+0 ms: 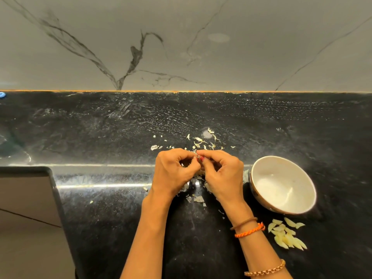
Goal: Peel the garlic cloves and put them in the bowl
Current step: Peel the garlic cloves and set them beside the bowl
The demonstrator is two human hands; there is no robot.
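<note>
Hands, left [174, 171] and right [221, 174], pinch papery garlic clove [198, 157]; round bowl [281, 186] beside.

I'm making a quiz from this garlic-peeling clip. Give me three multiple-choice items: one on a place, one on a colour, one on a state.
1. Where does the pile of peeled cloves lie?
A. inside the bowl
B. on the counter, on the near side of the bowl
C. left of the left hand

2. What colour is the countertop?
A. black
B. white
C. green

3. What does the bowl hold?
A. water
B. peeled cloves
C. nothing visible

Answers: 1 B, the cloves sit on the counter just nearer the camera than the bowl. 2 A, the surface is glossy black. 3 C, its white inside shows bare while the left hand and right hand pinch something small between them.
</note>
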